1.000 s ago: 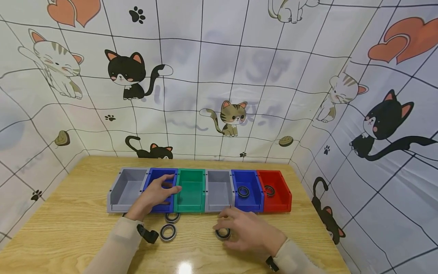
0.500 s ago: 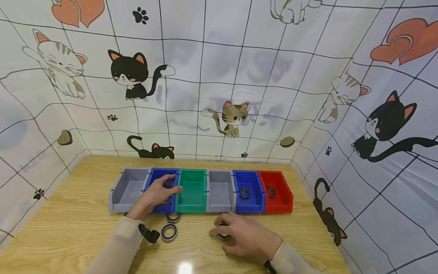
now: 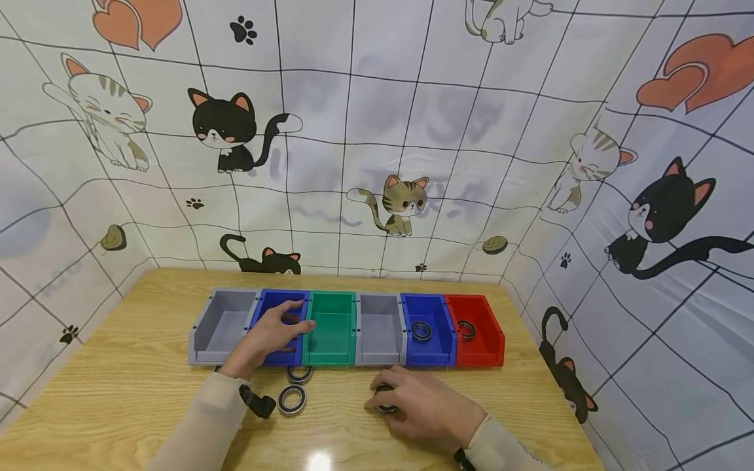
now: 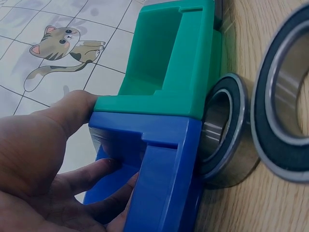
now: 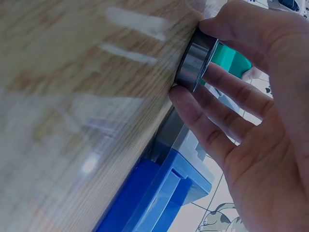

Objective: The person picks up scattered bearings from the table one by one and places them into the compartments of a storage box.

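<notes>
My right hand [image 3: 421,402] pinches a ball bearing [image 5: 195,60] between thumb and fingertips, low at the tabletop in front of the right grey bin [image 3: 379,358]. Part of that bearing is covered by the fingers in the head view. My left hand [image 3: 273,330] rests at the left blue bin [image 3: 283,359], its fingers loosely inside. Its thumb lies over the wall shared with the green bin [image 3: 330,327]. Two more bearings lie in front of these bins: one [image 4: 236,125] against their front, another [image 3: 291,413] nearer the person.
The bins stand in one row. A bearing [image 3: 421,340] lies in the right blue bin [image 3: 432,359], another [image 3: 466,337] in the red bin [image 3: 482,358]. At the left end is a second grey bin [image 3: 212,358]. A cat-print cloth [image 3: 318,163] hangs behind the wooden table [image 3: 106,386].
The right hand's fingers and thumb have closed in around the bearing on the table. The left hand has stayed at the blue bin.
</notes>
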`<control>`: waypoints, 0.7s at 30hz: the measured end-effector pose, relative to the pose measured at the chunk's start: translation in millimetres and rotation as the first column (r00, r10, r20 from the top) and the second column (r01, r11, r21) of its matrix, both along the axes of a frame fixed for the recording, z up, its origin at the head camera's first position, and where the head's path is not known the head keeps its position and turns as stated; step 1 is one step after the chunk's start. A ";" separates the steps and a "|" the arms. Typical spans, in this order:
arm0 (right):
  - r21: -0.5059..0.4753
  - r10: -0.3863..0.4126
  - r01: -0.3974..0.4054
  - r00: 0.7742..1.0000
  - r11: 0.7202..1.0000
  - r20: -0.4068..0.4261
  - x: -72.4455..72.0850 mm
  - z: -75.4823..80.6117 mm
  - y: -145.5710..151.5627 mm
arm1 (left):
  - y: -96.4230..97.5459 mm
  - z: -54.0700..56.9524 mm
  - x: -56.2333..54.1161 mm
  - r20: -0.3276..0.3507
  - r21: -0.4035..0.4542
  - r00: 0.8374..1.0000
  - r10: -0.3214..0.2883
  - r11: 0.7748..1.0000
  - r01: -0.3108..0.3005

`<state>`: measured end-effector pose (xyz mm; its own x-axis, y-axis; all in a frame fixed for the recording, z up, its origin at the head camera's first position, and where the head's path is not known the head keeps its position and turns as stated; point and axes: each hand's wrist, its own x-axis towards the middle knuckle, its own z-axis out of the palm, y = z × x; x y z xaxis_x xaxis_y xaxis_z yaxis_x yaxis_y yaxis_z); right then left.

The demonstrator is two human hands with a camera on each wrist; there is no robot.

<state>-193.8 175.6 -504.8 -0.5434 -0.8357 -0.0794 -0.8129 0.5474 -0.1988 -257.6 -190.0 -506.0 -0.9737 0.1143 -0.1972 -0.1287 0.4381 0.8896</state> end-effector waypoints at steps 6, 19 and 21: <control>-0.003 0.004 -0.004 1.000 1.000 0.001 -1.1 -1.0 0.1 | -0.7 0.8 0.3 -0.005 0.007 1.000 0.002 1.000 -0.002; 0.006 -0.012 0.012 1.000 1.000 0.026 -1.6 -1.2 -0.6 | 0.0 -0.7 -1.0 0.000 -0.001 1.000 0.011 1.000 -0.011; 0.004 -0.008 0.007 1.000 1.000 0.019 -2.1 -1.9 -0.5 | -0.4 -0.9 -1.2 -0.001 0.000 1.000 0.010 1.000 -0.010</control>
<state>-196.0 175.1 -506.7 -0.5480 -0.8313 -0.0932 -0.8048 0.5544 -0.2119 -258.8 -190.4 -506.9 -0.9751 0.1044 -0.1958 -0.1318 0.4373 0.8896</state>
